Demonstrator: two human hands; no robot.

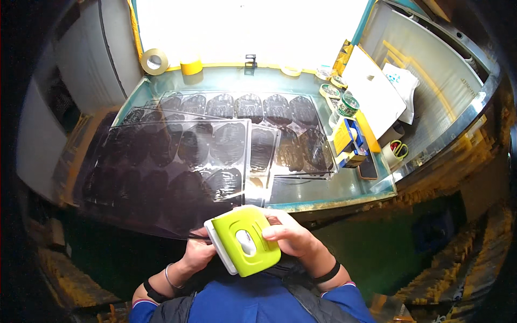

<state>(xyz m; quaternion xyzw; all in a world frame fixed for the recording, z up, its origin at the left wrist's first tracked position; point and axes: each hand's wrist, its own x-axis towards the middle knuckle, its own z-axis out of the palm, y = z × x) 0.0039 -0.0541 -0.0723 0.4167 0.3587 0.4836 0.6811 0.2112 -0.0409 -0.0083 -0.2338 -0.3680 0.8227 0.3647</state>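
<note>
L hand (198, 254) is by the near edge of a dark-patterned film sheet (177, 145), fingers partly behind a lime-green hole punch (262, 252); can't tell what they pinch. R hand (293, 235) is clamped on the punch, thumb on top. Film sheet, L, overhangs the table (350, 188): prob. thin, bendy, slick, scratches easily; best held by its margins. Hole punch, near centre, off the table: looks stiff, smooth, fairly light; grip its sides. Far R: green tape roll (349, 102).
</note>
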